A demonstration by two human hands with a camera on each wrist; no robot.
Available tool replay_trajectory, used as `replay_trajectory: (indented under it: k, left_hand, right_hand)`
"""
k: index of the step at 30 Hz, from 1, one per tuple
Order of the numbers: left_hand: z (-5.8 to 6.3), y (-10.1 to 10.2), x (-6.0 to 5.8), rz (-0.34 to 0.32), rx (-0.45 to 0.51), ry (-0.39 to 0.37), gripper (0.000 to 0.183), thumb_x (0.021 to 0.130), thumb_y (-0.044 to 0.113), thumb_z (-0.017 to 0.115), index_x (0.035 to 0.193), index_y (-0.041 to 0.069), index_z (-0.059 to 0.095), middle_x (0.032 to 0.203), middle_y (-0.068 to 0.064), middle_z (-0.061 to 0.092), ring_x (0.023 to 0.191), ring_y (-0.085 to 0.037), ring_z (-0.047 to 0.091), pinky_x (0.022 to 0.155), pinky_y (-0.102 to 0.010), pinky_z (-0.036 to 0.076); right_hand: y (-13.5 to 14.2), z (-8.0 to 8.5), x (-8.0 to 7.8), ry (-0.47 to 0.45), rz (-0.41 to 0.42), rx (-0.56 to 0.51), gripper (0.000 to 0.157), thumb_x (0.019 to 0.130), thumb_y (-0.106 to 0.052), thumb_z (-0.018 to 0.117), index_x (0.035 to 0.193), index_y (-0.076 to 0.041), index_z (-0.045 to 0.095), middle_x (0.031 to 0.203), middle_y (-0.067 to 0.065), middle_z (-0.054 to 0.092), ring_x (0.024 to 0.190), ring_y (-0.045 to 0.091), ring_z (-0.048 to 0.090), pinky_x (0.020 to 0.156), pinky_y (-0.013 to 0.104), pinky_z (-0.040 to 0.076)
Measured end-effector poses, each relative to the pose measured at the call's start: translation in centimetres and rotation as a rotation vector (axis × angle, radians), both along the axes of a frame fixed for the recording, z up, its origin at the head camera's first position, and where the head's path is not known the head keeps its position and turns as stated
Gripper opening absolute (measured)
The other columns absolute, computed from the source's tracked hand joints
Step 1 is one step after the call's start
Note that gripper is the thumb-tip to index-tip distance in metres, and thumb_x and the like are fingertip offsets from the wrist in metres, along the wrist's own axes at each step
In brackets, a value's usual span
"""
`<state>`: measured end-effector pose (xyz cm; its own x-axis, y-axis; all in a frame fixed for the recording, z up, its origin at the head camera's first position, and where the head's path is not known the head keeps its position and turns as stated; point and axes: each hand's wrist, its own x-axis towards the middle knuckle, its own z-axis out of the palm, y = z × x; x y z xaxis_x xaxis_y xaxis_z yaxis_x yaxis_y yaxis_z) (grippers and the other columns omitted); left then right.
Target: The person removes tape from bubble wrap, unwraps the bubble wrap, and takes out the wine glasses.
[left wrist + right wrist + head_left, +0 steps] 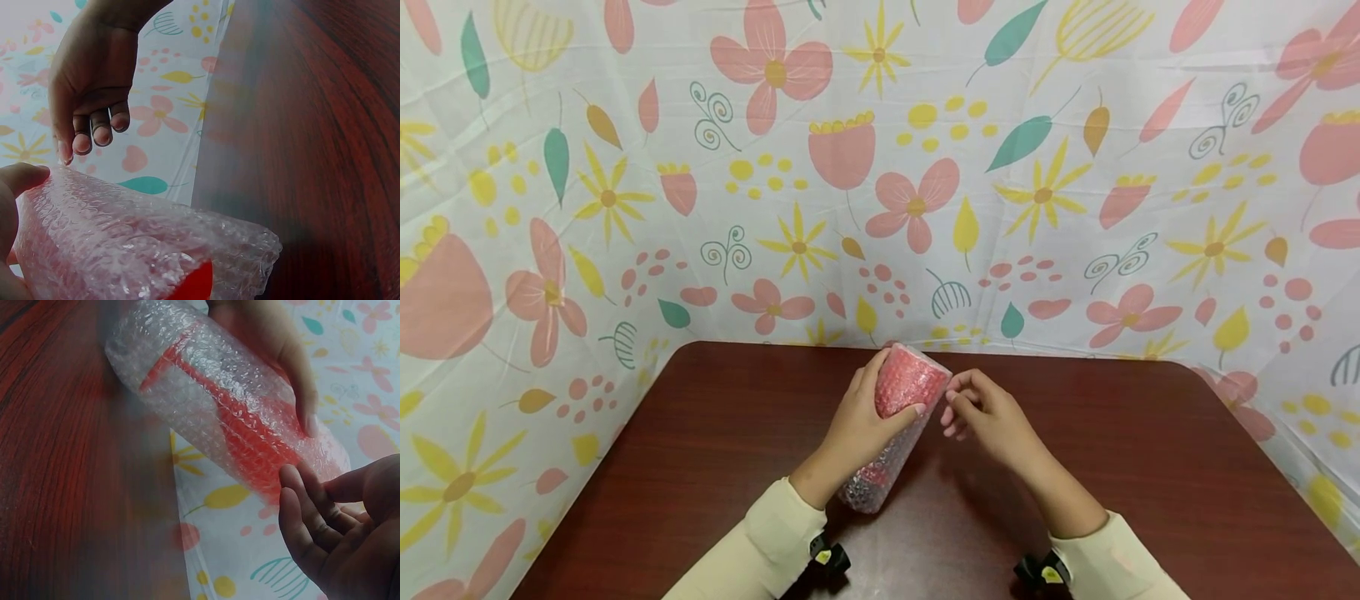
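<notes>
A bundle of clear bubble wrap (887, 442) stands tilted over the table, its lower end close to the tabletop. Through the wrap a red goblet-shaped thing (253, 434) shows, with a thin stem and a wider bowl. My left hand (856, 421) grips the bundle near its upper end, thumb across the front. Its far fingers are hidden behind the wrap. At the upper right edge, my right hand (992, 417) pinches the wrap's edge between thumb and forefinger. The other fingers of that hand (100, 81) hang loosely curled, as the left wrist view shows.
The dark red-brown wooden table (700, 467) spreads under both hands. Behind it and at the sides hangs a white cloth (880, 167) with printed flowers and leaves, meeting the table's back edge close behind the bundle. Black wrist cameras (829, 557) sit below both sleeves.
</notes>
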<state>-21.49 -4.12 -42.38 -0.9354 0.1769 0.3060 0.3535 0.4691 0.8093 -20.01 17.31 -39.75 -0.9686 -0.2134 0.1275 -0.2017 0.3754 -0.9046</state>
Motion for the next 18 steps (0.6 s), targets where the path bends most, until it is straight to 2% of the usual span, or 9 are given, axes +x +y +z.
replay_trajectory:
  k: [12,18]
  left_hand:
    - [0.03,-0.04,0.08,-0.001,0.003,-0.007,0.091,0.085,0.045,0.080,0.158,0.037,0.027,0.146,-0.007,0.047,0.122,-0.025,0.056,0.099,-0.048,0.050]
    - [0.05,-0.05,0.10,-0.001,0.005,-0.005,0.090,0.085,0.045,0.079,0.157,0.037,0.027,0.145,-0.007,0.048,0.121,-0.026,0.056,0.098,-0.048,0.050]
  right_hand:
    - [-0.11,0.04,0.02,0.018,-0.002,-0.018,0.019,0.106,-0.013,0.050,0.114,0.003,0.055,0.088,0.019,0.071,0.079,0.035,0.071,0.069,0.039,0.060]
    - [-0.11,0.00,0.09,0.017,0.028,-0.072,0.019,0.106,-0.013,0.048,0.115,0.003,0.052,0.093,0.027,0.070,0.079,0.034,0.073,0.073,0.045,0.060]
